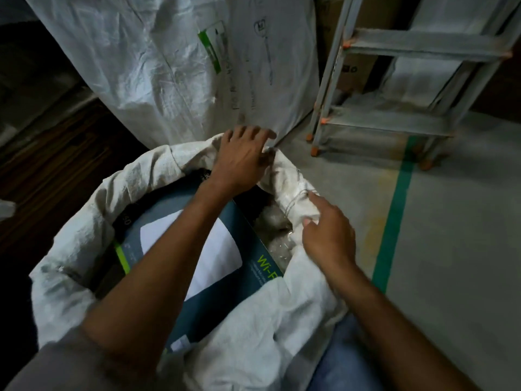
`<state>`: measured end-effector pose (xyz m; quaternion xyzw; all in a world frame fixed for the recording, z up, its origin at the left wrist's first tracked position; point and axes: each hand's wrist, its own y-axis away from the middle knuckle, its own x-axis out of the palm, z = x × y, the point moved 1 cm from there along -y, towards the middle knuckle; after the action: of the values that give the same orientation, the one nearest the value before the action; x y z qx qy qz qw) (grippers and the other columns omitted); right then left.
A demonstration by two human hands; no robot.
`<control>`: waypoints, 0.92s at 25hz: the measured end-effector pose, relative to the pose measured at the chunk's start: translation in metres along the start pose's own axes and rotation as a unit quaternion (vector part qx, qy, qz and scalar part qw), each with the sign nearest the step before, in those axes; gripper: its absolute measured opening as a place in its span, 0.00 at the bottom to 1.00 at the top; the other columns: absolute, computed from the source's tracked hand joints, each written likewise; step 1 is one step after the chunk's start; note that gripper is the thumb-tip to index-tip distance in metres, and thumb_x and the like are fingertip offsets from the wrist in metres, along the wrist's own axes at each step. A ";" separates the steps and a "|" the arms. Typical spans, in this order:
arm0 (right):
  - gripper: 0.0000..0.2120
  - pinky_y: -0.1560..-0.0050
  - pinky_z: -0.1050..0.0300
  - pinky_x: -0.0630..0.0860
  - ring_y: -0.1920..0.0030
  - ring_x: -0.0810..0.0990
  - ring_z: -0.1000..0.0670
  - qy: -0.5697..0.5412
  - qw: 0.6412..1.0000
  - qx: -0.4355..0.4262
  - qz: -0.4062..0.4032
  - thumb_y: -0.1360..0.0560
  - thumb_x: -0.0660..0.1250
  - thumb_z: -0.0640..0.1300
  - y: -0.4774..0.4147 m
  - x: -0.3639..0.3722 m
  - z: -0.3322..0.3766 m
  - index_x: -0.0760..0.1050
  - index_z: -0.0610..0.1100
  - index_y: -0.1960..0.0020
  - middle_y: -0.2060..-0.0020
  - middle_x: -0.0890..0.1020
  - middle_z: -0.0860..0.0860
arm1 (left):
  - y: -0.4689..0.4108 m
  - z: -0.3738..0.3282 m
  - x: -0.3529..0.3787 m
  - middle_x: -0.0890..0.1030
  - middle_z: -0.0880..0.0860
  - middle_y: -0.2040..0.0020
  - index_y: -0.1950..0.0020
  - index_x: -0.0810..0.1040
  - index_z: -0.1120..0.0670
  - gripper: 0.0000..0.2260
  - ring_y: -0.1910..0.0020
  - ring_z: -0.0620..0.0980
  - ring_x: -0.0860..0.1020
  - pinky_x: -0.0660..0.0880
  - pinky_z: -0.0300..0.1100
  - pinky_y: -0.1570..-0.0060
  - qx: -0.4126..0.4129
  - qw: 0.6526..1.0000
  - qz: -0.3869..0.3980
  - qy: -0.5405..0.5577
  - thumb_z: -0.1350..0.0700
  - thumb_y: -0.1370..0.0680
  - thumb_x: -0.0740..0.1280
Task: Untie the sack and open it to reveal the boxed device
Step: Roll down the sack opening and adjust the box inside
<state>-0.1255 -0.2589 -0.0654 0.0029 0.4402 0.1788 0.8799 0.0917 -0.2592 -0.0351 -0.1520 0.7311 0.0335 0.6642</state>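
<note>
On floor (451, 249), near centre: 1 white sack (70, 249), mouth open; boxed device (225, 249) inside, top showing. Left hand (239, 159) fingers grasp far rim; right hand (328, 235) fingers pinch right rim. Advice: fold rim outward evenly, 2 hands together.

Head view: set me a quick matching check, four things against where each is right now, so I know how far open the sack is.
Things:
1 box
2 left hand
3 right hand
4 green tape

Places:
A on the floor, right of the sack
B holding the sack's far rim
C inside the open sack, top face showing
D pinching the sack's right rim

Pairs: 1-C; 2-B; 3-D; 4-A
</note>
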 end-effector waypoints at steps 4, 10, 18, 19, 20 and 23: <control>0.24 0.36 0.52 0.78 0.39 0.81 0.45 -0.236 0.967 0.087 0.035 0.24 0.66 0.38 -0.018 -0.006 -0.018 0.79 0.57 0.33 0.36 0.82 0.51 | 0.101 -0.061 -0.039 0.79 0.49 0.42 0.36 0.76 0.48 0.20 0.42 0.50 0.78 0.72 0.44 0.47 -0.088 0.955 0.059 0.277 0.37 0.21 0.66; 0.28 0.29 0.41 0.63 0.24 0.58 0.39 0.122 0.969 -0.214 -0.032 0.21 0.66 0.44 0.027 -0.014 -0.020 0.65 0.51 0.22 0.20 0.56 0.44 | 0.239 -0.117 -0.038 0.82 0.47 0.39 0.31 0.71 0.46 0.37 0.41 0.51 0.80 0.76 0.48 0.38 -0.146 0.894 0.304 0.296 0.23 0.30 0.64; 0.32 0.28 0.47 0.61 0.32 0.74 0.52 0.336 0.772 -0.456 0.287 0.36 0.70 0.57 0.072 -0.076 -0.014 0.74 0.61 0.31 0.36 0.79 0.59 | 0.283 -0.159 -0.010 0.79 0.52 0.58 0.56 0.76 0.52 0.08 0.57 0.59 0.78 0.71 0.51 0.68 -0.133 0.988 -0.066 0.049 0.58 0.29 0.74; 0.27 0.35 0.46 0.67 0.37 0.77 0.50 0.368 0.765 -0.480 0.221 0.36 0.71 0.57 0.078 -0.074 -0.015 0.77 0.59 0.37 0.42 0.82 0.57 | 0.289 -0.163 -0.006 0.79 0.53 0.57 0.54 0.77 0.53 0.08 0.57 0.59 0.77 0.72 0.52 0.67 -0.129 0.986 -0.093 0.040 0.58 0.27 0.75; 0.20 0.43 0.47 0.70 0.45 0.81 0.47 0.375 0.766 -0.505 0.135 0.37 0.73 0.53 0.082 -0.068 -0.018 0.79 0.55 0.45 0.50 0.83 0.55 | 0.296 -0.165 -0.003 0.79 0.53 0.55 0.50 0.77 0.54 0.09 0.55 0.59 0.77 0.73 0.53 0.64 -0.123 0.985 -0.109 0.049 0.58 0.26 0.75; 0.12 0.57 0.47 0.68 0.62 0.79 0.41 0.305 0.787 -0.534 -0.053 0.40 0.74 0.41 0.100 -0.052 -0.045 0.74 0.48 0.59 0.63 0.78 0.49 | 0.321 -0.147 -0.021 0.78 0.49 0.36 0.33 0.76 0.51 0.25 0.38 0.52 0.76 0.74 0.44 0.42 -0.077 0.978 -0.049 0.189 0.51 0.27 0.78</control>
<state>-0.2204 -0.1889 -0.0368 -0.5457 0.5189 0.3303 0.5691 -0.1339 0.0134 -0.0469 -0.2419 0.8302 0.0274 0.5014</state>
